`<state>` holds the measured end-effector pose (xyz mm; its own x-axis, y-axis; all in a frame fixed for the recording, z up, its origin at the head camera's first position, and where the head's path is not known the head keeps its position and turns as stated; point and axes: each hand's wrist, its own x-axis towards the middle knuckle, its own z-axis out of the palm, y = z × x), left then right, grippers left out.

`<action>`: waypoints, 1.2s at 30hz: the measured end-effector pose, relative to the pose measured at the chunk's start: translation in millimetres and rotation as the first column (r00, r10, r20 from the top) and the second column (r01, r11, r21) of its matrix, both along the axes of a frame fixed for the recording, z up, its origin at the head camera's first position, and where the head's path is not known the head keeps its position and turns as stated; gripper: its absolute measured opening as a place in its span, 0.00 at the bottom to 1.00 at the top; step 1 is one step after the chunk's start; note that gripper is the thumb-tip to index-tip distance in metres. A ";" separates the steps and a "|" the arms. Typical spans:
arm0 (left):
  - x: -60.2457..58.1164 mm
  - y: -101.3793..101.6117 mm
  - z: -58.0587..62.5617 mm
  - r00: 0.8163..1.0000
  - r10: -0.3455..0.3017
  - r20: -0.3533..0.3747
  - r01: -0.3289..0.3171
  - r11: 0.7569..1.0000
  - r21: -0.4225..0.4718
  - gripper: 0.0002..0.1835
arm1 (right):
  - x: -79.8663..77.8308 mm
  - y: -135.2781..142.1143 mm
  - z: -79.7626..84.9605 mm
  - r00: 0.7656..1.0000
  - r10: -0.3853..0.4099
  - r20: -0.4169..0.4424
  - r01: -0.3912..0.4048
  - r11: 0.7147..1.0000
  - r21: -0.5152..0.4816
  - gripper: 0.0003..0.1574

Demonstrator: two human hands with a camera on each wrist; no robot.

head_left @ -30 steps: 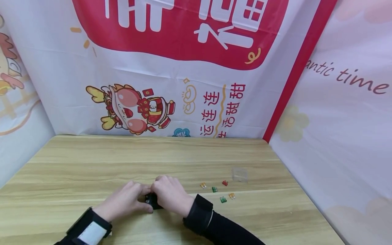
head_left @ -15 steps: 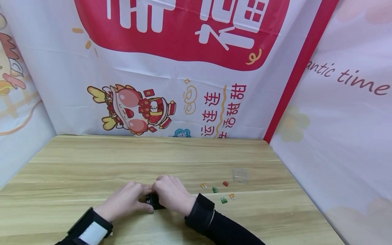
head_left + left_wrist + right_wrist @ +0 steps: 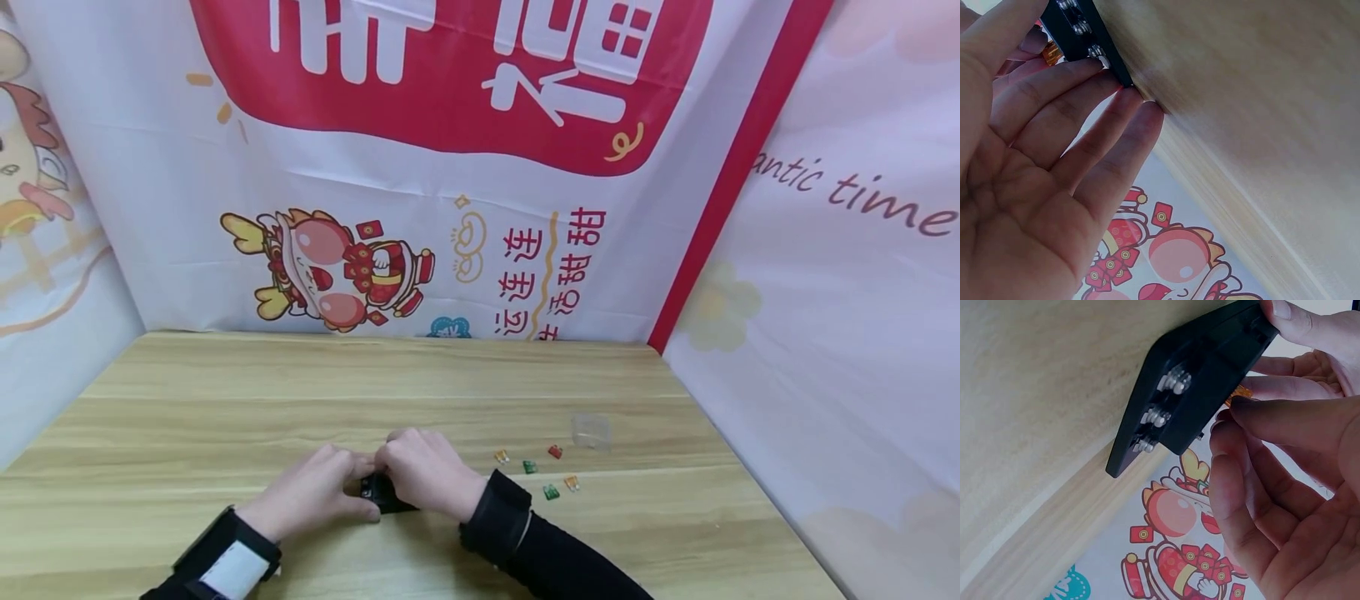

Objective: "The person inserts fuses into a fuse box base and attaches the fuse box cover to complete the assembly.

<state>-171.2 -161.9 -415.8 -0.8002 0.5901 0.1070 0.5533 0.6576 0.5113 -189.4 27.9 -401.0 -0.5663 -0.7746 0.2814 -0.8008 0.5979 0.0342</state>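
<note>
A black fuse block [image 3: 1210,369] with a row of silver screw terminals sits on the table. My left hand [image 3: 318,492] holds its left end, thumb on the near side and fingers along the far side. Against the block's upper face, the thumb and fingertips of my right hand [image 3: 429,471] pinch an orange blade fuse [image 3: 1240,394]. The left wrist view also catches the orange fuse [image 3: 1052,54] beyond the terminals. Whether its prongs sit in a slot is hidden by the fingers. In the head view the right hand covers much of the block.
Right of the hands lie loose blade fuses: an orange one [image 3: 502,457], a green one [image 3: 529,467], a red one [image 3: 555,452], another orange one [image 3: 572,483] and another green one [image 3: 551,492]. Behind them is a clear plastic cover [image 3: 591,431]. Printed cloth [image 3: 360,167] hangs behind the wooden table.
The head view has shifted slightly, so everything appears a little farther right. Both hands keep the same hold on the block and fuse; slightly more of the block shows below the right hand.
</note>
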 end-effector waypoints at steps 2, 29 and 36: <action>-0.4 0.3 0.6 1.000 0.006 0.004 -0.006 1.000 -0.009 0.24 | -0.8 0.8 0.2 1.000 0.006 -0.016 -0.006 1.000 -0.002 0.09; 1.4 3.7 1.8 0.997 0.068 0.022 -0.067 0.997 -0.033 0.24 | -12.1 24.3 30.5 0.983 -0.079 0.166 0.074 0.997 0.039 0.04; 2.9 3.6 0.9 0.995 0.098 0.029 -0.097 0.994 -0.041 0.28 | -14.5 28.8 34.1 0.978 -0.084 0.191 0.078 0.996 0.041 0.05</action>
<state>-168.3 -158.3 -414.9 -0.8567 0.5123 0.0598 0.4700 0.7277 0.4995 -203.8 56.8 -366.9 -0.6685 -0.7311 0.1364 -0.7434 0.6621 -0.0947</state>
